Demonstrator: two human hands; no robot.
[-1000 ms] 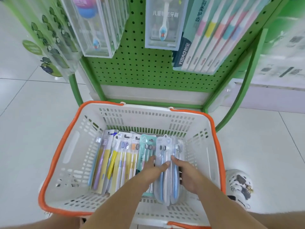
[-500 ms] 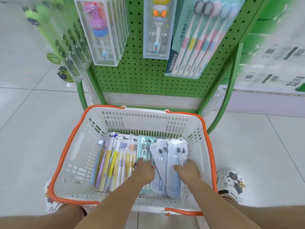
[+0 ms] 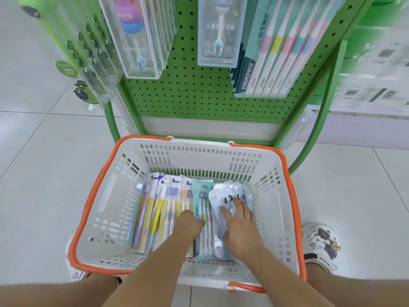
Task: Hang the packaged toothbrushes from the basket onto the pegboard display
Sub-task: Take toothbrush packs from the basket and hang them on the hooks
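Note:
A white basket with an orange rim (image 3: 199,151) stands on the floor in front of the green pegboard (image 3: 194,96). Inside lie several packaged toothbrushes: yellow-backed packs (image 3: 159,209) on the left, a teal pack (image 3: 199,196) in the middle and clear blister packs (image 3: 223,191) on the right. My right hand (image 3: 240,227) lies flat with spread fingers on the clear blister packs. My left hand (image 3: 191,224) reaches down between the yellow packs and the teal pack. Its fingers curl out of sight, so any grip is hidden.
Hanging on the pegboard are a clear box with a children's toothbrush (image 3: 219,32), a wide multi-pack (image 3: 276,52) and more clear boxes (image 3: 137,41) at the left. The stand's green frame (image 3: 318,120) curves down at the right. My shoe (image 3: 321,242) is beside the basket.
The clear blister packs, held up on edge between both hands a second ago, now lie flat at the basket's right. My right hand has spread on top of them; my left hand moved left.

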